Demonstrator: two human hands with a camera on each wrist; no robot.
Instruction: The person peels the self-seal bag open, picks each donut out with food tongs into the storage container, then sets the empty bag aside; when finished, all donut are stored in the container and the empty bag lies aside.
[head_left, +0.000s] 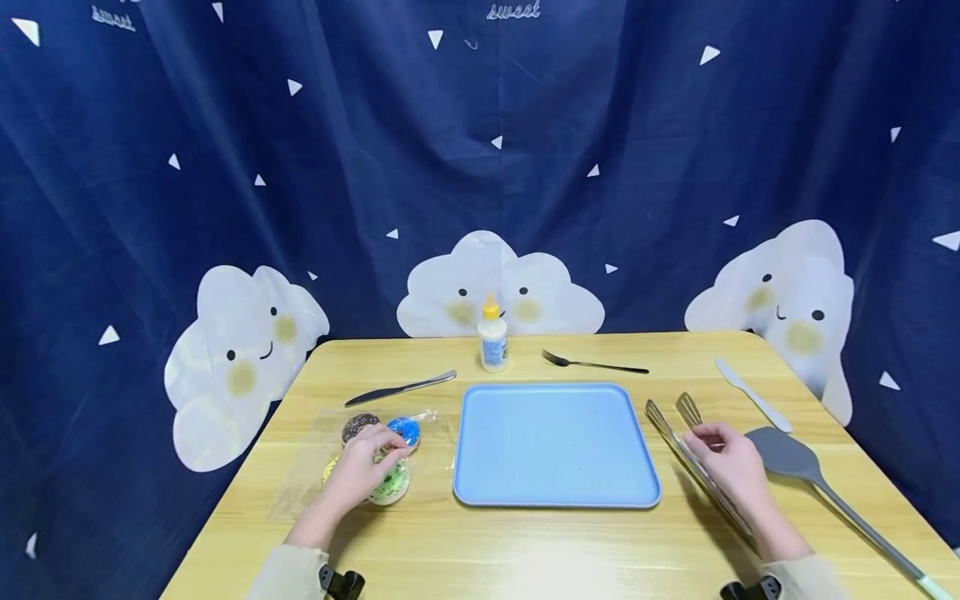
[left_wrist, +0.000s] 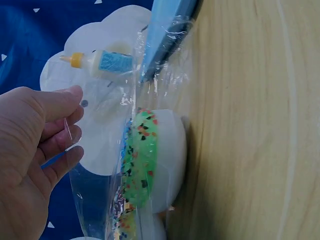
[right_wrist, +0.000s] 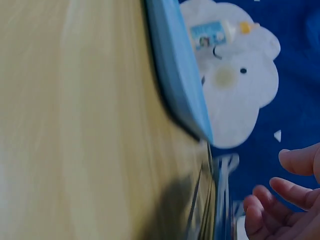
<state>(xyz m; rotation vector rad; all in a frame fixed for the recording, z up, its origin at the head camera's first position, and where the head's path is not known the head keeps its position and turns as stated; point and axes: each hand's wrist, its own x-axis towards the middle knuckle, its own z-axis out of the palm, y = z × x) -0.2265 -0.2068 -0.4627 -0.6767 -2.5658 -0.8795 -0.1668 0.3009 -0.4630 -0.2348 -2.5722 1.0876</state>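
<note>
In the head view my left hand [head_left: 362, 468] is over a clear plastic bag [head_left: 303, 471] of doughnuts, among them a green one [head_left: 390, 485], a blue one [head_left: 406, 431] and a chocolate one [head_left: 360, 426]. Its fingertips pinch a bit of the bag's film, seen in the left wrist view, where the green doughnut [left_wrist: 141, 160] stands out. My right hand [head_left: 729, 462] hovers above metal tongs [head_left: 670, 435] to the right of the blue tray [head_left: 555, 446]. Its fingers [right_wrist: 292, 192] are loosely bent and apart from the tongs, with nothing between them.
Behind the tray are a glue bottle [head_left: 493, 342] with a yellow cap and a black fork [head_left: 596, 364]. A knife [head_left: 401, 388] lies behind the bag. At right lie a pale knife [head_left: 753, 396] and a grey spatula [head_left: 787, 454]. A blue curtain [head_left: 525, 167] hangs behind.
</note>
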